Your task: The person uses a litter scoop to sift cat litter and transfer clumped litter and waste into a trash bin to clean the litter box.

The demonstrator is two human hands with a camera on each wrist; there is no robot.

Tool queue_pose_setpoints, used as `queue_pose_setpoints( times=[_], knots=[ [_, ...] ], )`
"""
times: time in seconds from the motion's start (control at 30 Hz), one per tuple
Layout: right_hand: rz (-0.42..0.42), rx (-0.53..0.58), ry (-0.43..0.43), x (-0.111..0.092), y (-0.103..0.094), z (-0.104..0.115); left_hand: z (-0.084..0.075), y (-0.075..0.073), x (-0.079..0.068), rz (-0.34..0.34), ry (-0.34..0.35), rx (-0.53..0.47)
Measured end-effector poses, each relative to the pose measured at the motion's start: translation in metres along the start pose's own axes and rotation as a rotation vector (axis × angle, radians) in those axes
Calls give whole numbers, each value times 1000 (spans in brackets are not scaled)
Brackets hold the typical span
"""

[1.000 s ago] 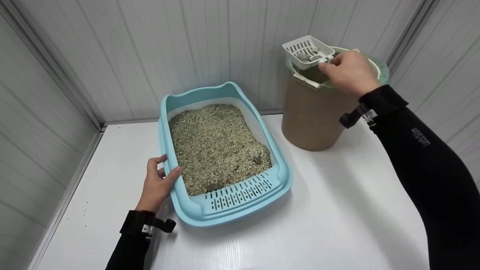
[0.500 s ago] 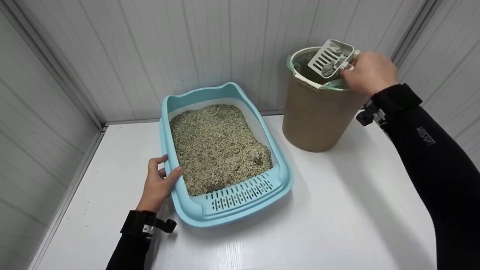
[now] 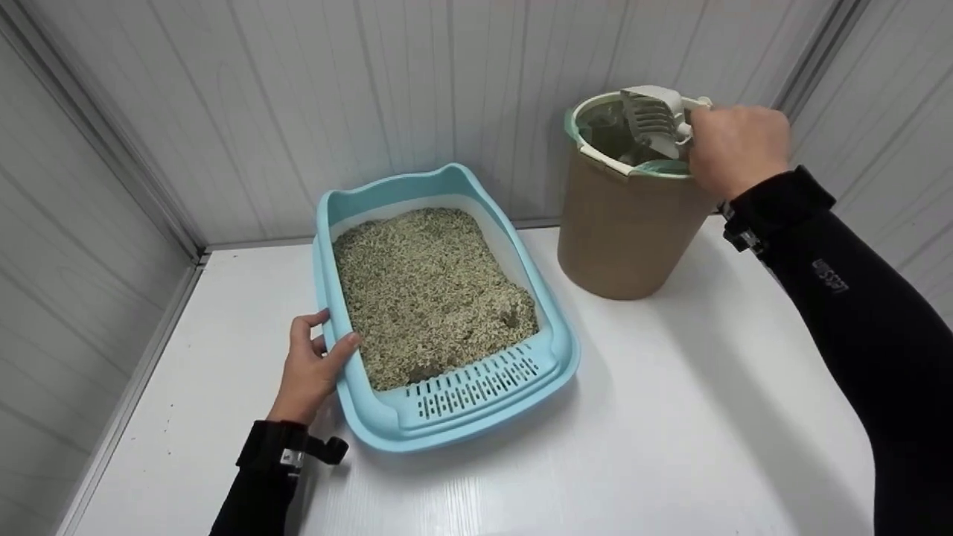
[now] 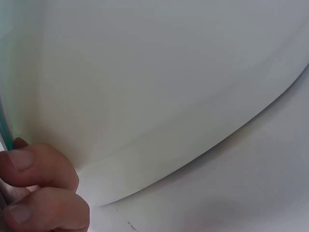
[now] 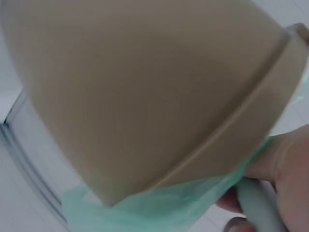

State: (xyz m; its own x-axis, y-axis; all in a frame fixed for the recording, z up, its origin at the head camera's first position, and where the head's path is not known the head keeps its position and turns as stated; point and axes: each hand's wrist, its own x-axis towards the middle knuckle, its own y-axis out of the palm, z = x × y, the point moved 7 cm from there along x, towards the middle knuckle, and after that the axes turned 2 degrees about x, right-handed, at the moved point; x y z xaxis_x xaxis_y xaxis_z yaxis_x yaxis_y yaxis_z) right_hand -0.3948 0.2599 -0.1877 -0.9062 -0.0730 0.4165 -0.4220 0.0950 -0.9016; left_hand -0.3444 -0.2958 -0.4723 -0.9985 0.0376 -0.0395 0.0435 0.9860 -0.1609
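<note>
A blue litter box (image 3: 465, 398) filled with tan granular litter (image 3: 424, 290) sits on the white table. My left hand (image 3: 309, 372) grips its left rim, thumb on top and fingers curled beneath the edge. Over the mouth of a brown trash bin (image 3: 629, 231), my right hand (image 3: 741, 149) holds a white slotted litter scoop (image 3: 651, 115) by its handle. The scoop is tipped steeply, its slotted side toward the bin's inside. In the right wrist view, the fingers wrap the pale scoop handle (image 5: 258, 208) beside the bin's rim.
A green bag (image 5: 145, 212) lines the bin and folds over its rim. Grey-white panel walls (image 3: 372, 89) stand behind and at both sides. A few dark specks lie on the table (image 3: 186, 372) left of the litter box.
My right hand moved right, then turned the scoop over above the bin. The grey clumps that lay in the scoop no longer show in it. My left hand stayed on the rim.
</note>
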Motion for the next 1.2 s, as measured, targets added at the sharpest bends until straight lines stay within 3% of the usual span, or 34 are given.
queue_pose_setpoints(
  times=[0.13,0.2,0.3,0.53,0.67,0.8,0.97,1.07,1.2],
  knots=[
    [-221,-92,-163,-9,-3,14,0,-1,0,-2,-5,-10],
    [-260,-112,-191,-13,-3,16,-1,-1,0,-3,-1,-10],
    [-217,-99,-144,-13,-2,12,-2,-1,1,-5,5,-8],
    [-36,48,84,-10,-9,-4,-2,1,2,-3,6,7],
    [-27,181,166,-14,-20,4,-3,2,2,-1,14,13],
    [-107,326,159,-22,-33,34,-4,1,2,-2,17,22],
    [-198,429,26,-29,-37,87,-4,3,1,-2,11,3],
    [-145,478,-34,-32,-26,118,-4,6,2,3,11,-4],
    [51,512,-56,-36,2,162,-4,8,2,6,16,2]
  ],
)
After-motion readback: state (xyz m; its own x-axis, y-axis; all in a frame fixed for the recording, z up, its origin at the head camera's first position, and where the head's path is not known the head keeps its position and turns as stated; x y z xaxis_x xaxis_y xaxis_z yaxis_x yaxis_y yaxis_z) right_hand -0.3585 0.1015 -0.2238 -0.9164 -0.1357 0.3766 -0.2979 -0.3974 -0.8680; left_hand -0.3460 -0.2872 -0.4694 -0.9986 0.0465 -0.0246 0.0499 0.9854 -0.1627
